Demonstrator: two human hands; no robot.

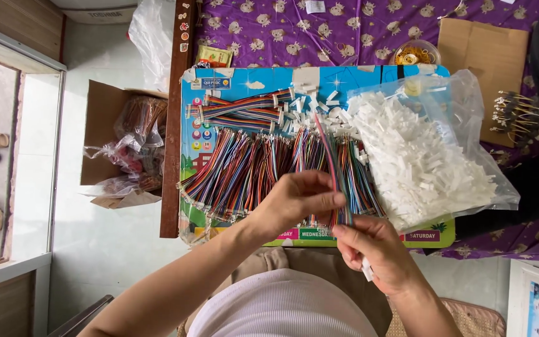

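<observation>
Head cam, looking straight down at my lap and the little table. My left hand is curling in with the fingertips pressed together, pinching the coloured ribbon wires partway along. My right hand is pinching the lower end of that same strand between thumb and forefinger, and there's a small white connector sticking out under my palm. So the strand is running up from my right hand, past my left fingers, and leaning over the big pile.

That pile of rainbow wire bundles is lying across the colourful board on the table, just beyond my hands. A few finished bundles are lying sideways above it. To the right, touching the pile, a clear plastic bag of white connectors is lying open, with loose ones spilling toward the wires.

Off to the left on the floor a cardboard box is sitting with bagged stuff in it. Purple patterned cloth is covering the surface at the top, and a small round tub is sitting on it.
</observation>
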